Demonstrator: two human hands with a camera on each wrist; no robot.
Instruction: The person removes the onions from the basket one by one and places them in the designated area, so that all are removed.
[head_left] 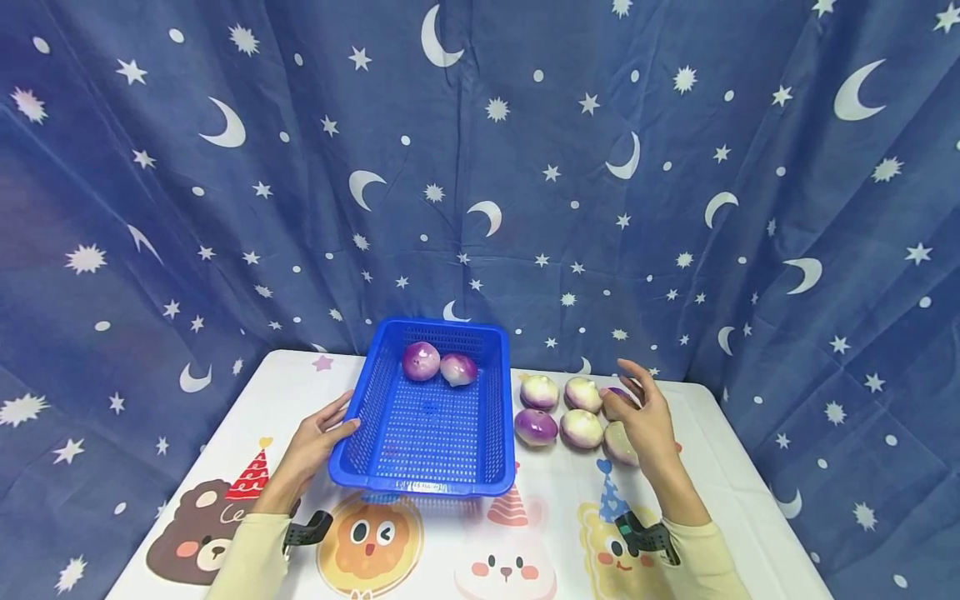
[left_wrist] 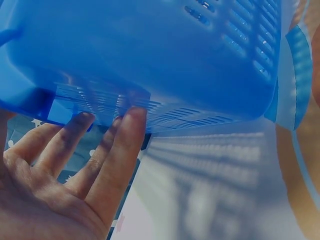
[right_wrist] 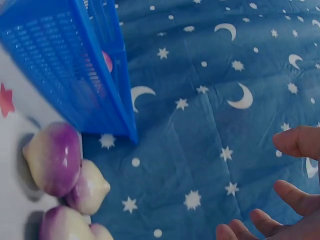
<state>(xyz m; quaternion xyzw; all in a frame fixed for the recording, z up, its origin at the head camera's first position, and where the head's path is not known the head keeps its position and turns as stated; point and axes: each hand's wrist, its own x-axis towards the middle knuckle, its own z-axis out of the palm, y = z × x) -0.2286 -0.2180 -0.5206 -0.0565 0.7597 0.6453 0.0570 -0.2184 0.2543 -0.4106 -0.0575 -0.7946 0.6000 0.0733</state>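
Observation:
A blue plastic basket (head_left: 429,487) stands at the middle of the table, two glossy purple-and-white onions (head_left: 422,362) lying at its far end. My left hand (head_left: 318,437) is at its left side; in the left wrist view, extended fingers (left_wrist: 131,122) touch the outer wall below the rim. To the right of the basket, several more onions (head_left: 582,429) lie in two rows. Over the rightmost of these is my right hand (head_left: 647,417), partly hiding them. Its fingers are spread and hold nothing in the right wrist view, apart from the onions (right_wrist: 54,159) there.
A white tablecloth (head_left: 555,508) with cartoon animals and party hats covers the table. Behind it hangs a dark blue curtain (head_left: 525,208) with moons and stars, close to the basket's far edge. Each wrist carries a black strap with a camera (head_left: 309,529).

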